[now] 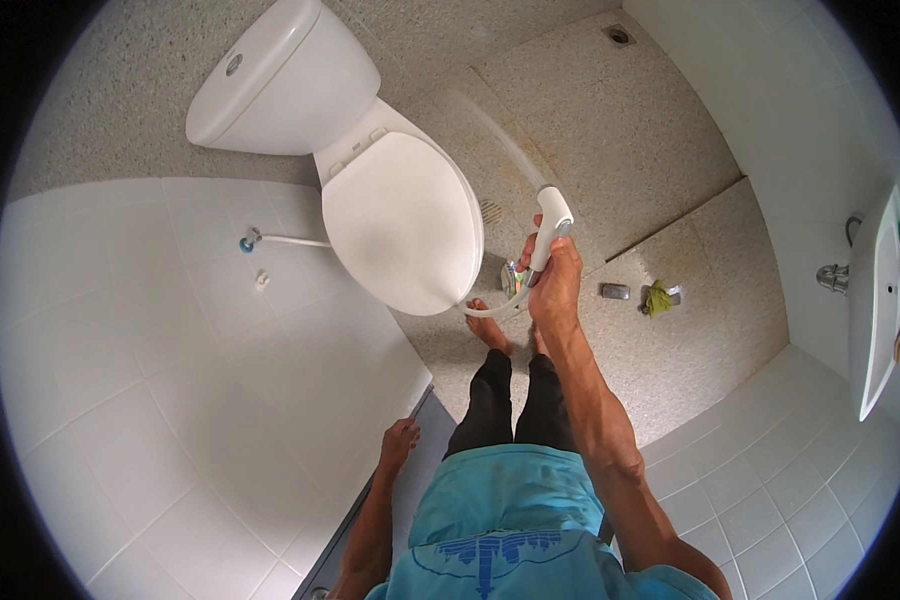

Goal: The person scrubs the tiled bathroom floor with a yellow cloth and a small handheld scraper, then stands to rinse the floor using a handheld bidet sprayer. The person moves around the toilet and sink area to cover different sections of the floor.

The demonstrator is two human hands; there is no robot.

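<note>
1-handed, gripping a white spray nozzle (552, 222) snugly in the right hand (558, 278), apart from the right edge of the toilet lid (405, 220), sending water (510, 148) across open floor (635, 130). Holding the left hand (398, 442) half-curled at the edge of the tiled wall (220, 390); cannot tell whether pinching that edge or slack.

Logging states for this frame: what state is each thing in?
Handheld sprayer: spraying, gripped by right hand
Toilet lid: closed
Cistern lid: in place
Hose: curved, partly hidden
Wall valve: setting unclear
Green cloth-like item: crumpled
Left hand: loosely curled, nothing visibly held
</note>
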